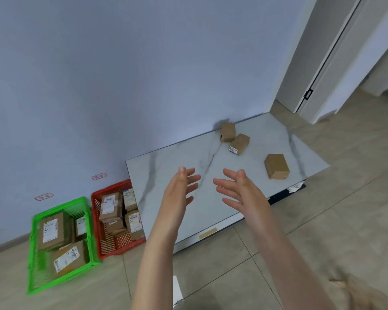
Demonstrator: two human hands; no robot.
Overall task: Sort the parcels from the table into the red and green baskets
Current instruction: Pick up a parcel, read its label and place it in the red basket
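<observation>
Three brown cardboard parcels lie on the white marble table (170,166): one at the back by the wall (228,131), one with a white label beside it (240,144), and a larger one near the right edge (276,166). My left hand (181,186) and my right hand (238,189) hover over the table's middle, palms facing each other, fingers straight, holding nothing. On the floor to the left stand the red basket (96,198) and the green basket (35,222), each holding several labelled parcels.
A blue-grey wall runs behind the table and baskets, with two small red tags (99,176) stuck on it. A white door frame (305,95) stands at the back right. Beige floor tiles surround the low table.
</observation>
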